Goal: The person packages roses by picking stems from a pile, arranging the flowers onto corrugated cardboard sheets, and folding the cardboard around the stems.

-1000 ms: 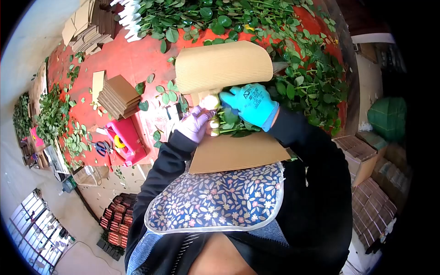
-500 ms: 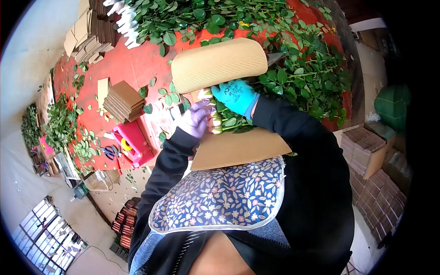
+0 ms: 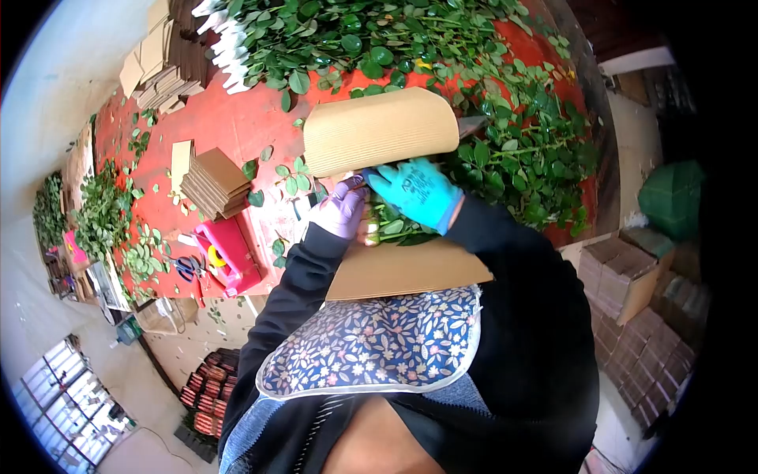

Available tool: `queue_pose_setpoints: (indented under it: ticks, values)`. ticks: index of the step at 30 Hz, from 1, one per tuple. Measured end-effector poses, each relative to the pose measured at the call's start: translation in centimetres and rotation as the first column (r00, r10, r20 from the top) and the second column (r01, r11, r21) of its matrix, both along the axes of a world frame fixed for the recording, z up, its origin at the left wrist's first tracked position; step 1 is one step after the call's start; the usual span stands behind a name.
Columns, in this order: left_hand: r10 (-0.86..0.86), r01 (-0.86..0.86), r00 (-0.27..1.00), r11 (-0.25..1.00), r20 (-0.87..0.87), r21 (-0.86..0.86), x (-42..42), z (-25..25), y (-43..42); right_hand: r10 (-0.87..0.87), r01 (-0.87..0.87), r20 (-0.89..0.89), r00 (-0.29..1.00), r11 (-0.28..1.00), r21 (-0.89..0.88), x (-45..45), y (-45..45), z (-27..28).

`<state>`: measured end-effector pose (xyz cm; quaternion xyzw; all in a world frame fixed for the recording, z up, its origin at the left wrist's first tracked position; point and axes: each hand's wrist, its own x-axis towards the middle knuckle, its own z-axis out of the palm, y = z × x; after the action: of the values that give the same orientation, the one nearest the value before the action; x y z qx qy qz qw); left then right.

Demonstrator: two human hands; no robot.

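A sheet of corrugated cardboard lies bent open in front of me, its ribbed upper flap [image 3: 379, 134] at the far side and its lower flap [image 3: 410, 271] against my apron. Between the flaps are pale rose buds [image 3: 372, 230], with leafy green stems [image 3: 407, 229] running right. My left hand [image 3: 341, 212], in a purple glove, has its fingers curled over the buds. My right hand [image 3: 418, 193], in a teal glove, reaches over the stems from the right. Its fingertips meet the left fingers beside the upper flap, and hide what lies under them.
A red table [image 3: 260, 103] carries piled leafy stems [image 3: 529, 150] at right and back. Left of my hands are stacked cardboard pieces [image 3: 215, 183], a pink holder [image 3: 229, 257] and scissors [image 3: 189, 269]. Taller cardboard stacks [image 3: 162, 71] stand back left; boxes [image 3: 620, 272] stand on the right.
The upper bud between my hands is now covered by my fingers. My right hand has turned slightly and closed in toward my left. The whole view has shifted a little downward.
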<state>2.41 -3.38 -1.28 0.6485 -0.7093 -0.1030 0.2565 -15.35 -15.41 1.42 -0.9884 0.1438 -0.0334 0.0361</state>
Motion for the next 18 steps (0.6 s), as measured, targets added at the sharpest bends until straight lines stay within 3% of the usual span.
queue_pose_setpoints:
  ticks: [2, 3, 5, 7, 9, 11, 12, 13, 15, 18]
  values:
    - [0.018, -0.018, 0.999, 1.000, -0.035, 0.011, 0.0, -1.0, 0.3, -0.023, 0.024, -0.048, 0.999, 1.000, 0.016, -0.3, 0.2, 1.5]
    - [0.013, -0.011, 0.998, 0.999, -0.068, 0.030, 0.1, -1.3, 0.2, -0.094, 0.105, -0.203, 0.975, 0.994, 0.043, -0.1, 0.6, 0.3]
    - [0.014, -0.010, 0.995, 0.999, -0.103, 0.038, 0.1, -0.9, -0.2, -0.051, 0.058, -0.195, 0.979, 0.998, 0.028, 0.1, 0.4, -2.7]
    - [0.017, 0.019, 0.958, 0.992, -0.286, 0.121, 0.3, -1.3, -0.1, -0.002, -0.003, -0.232, 0.973, 1.000, -0.021, 0.8, 0.1, -2.5]
    - [-0.112, 0.137, 0.897, 0.990, -0.428, 0.028, 2.2, -1.9, 0.9, -0.013, -0.002, -0.185, 0.983, 0.997, -0.082, 1.2, 0.2, -2.5]
    - [-0.084, 0.067, 0.925, 0.996, -0.369, -0.058, 3.7, -1.4, 3.1, 0.002, -0.007, -0.187, 0.982, 1.000, -0.029, 1.1, 0.1, -2.1]
    - [-0.028, 0.041, 0.932, 0.999, -0.362, 0.028, 4.5, -1.1, 4.8, 0.023, -0.033, -0.164, 0.986, 0.998, -0.060, 0.9, -0.1, -2.2]
    - [-0.038, 0.036, 0.939, 0.999, -0.342, -0.010, 5.7, -1.3, 5.8, 0.043, -0.056, -0.140, 0.989, 0.994, -0.089, 0.7, -0.1, -2.4]
    - [0.076, -0.055, 0.936, 0.996, -0.344, 0.071, 6.3, -0.7, 7.6, 0.050, -0.053, -0.068, 0.996, 0.998, -0.030, 0.9, -0.2, -2.4]
    - [0.030, -0.020, 0.966, 0.999, -0.256, 0.040, 5.0, 1.5, 6.6, -0.024, 0.026, -0.094, 0.995, 1.000, 0.017, 1.4, -0.2, -2.3]
